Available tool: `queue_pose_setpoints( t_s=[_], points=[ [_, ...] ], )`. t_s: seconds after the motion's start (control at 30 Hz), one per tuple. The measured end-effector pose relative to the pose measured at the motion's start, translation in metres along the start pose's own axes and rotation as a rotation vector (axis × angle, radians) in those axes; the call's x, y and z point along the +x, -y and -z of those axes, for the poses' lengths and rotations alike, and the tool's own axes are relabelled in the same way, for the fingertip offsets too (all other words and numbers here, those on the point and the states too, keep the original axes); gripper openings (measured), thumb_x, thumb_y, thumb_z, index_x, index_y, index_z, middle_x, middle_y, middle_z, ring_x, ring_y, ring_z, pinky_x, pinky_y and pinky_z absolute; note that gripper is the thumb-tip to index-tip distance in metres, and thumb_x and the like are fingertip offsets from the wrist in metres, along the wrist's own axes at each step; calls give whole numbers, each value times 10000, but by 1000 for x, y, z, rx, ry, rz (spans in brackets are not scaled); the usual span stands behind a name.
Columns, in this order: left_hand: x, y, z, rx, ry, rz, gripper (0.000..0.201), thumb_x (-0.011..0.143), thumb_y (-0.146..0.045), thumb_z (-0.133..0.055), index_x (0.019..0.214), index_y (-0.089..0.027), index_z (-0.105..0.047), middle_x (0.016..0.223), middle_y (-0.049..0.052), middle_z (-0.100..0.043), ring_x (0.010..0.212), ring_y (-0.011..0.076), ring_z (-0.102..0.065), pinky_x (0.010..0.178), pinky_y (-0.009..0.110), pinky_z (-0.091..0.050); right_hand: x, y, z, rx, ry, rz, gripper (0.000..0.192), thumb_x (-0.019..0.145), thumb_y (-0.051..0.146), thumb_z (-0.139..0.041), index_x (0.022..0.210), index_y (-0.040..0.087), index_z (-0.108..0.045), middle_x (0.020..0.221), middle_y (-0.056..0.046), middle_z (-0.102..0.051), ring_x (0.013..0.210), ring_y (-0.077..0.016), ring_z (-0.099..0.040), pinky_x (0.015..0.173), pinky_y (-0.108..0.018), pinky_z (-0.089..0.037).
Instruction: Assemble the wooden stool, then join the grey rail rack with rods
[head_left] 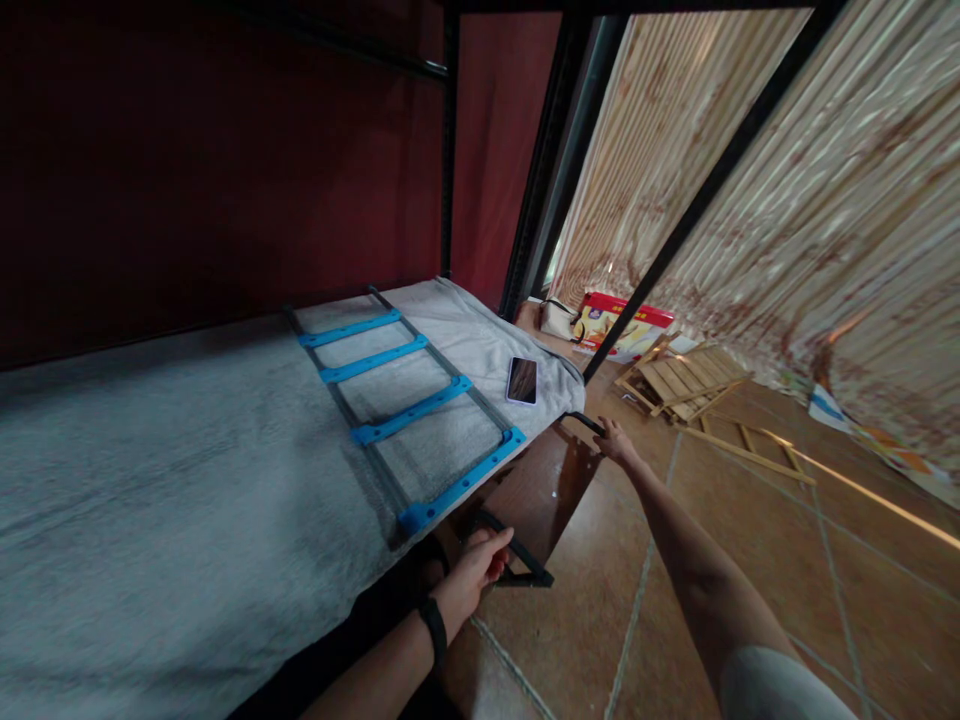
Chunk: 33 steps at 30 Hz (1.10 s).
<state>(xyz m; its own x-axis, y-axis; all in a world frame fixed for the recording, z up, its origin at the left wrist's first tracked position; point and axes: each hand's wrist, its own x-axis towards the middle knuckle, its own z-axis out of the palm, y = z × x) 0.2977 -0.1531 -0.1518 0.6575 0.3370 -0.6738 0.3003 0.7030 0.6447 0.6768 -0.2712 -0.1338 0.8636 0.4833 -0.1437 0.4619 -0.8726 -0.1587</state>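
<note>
Head view: both hands (480, 565) (616, 440) seemingly grip a black rail (525, 562) (bed's edge).

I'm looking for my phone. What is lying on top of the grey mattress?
On the grey mattress lie a phone, screen up near the far corner, and a ladder with blue rungs beside it. Whatever is beneath the mattress is covered.

Both hands (480, 565) (615, 440) closed, right arm outstretched.

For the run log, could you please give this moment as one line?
left hand: gripping black hook | right hand: on black hook | ladder: flat on grey mattress | phone: beside ladder
</note>
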Motion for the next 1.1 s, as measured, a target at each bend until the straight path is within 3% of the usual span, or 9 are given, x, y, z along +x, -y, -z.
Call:
queue_pose_setpoints(
  t_s=[0.43, 0.67, 0.93, 1.1],
  points=[
    [-2, 1, -1, -20, 8, 4, 510, 524, -518, -880, 749, -183, -567, 639, -31, -611, 594, 90, -552, 583, 206, -373, -3, 3, 3, 54, -7, -63, 691, 870, 395, -551, 1519, 278, -346, 1445, -131, -466, 1333, -314, -467, 1028, -461, -427],
    [-7, 3, 4, -41, -29, -1, 469, 571, -459, -871, 861, -181, -629, 699, -18, -652, 645, 97, -589, 622, 203, -402, -1, -5, 3, 156, -42, -129, 685, 853, 412, -571, 1502, 317, -375, 1504, -106, -411, 1399, -334, -379, 1086, -516, -360],
    [-2, 12, 25, -25, -56, 49, 433, 602, -402, -855, 901, -152, -668, 630, -17, -640, 563, 92, -570, 550, 189, -372, -4, -26, -3, 373, -84, -214, 696, 862, 484, -542, 1493, 220, -411, 1544, -154, -367, 1432, -345, -321, 1152, -508, -273],
    [-10, 24, 48, -27, -73, 117, 337, 662, -356, -820, 875, -145, -666, 578, -4, -631, 479, 90, -532, 472, 180, -315, -17, -40, -7, 568, -123, -238, 565, 853, 479, -554, 1371, 252, -550, 1506, -114, -443, 1451, -311, -284, 1172, -445, -260]
  ],
)
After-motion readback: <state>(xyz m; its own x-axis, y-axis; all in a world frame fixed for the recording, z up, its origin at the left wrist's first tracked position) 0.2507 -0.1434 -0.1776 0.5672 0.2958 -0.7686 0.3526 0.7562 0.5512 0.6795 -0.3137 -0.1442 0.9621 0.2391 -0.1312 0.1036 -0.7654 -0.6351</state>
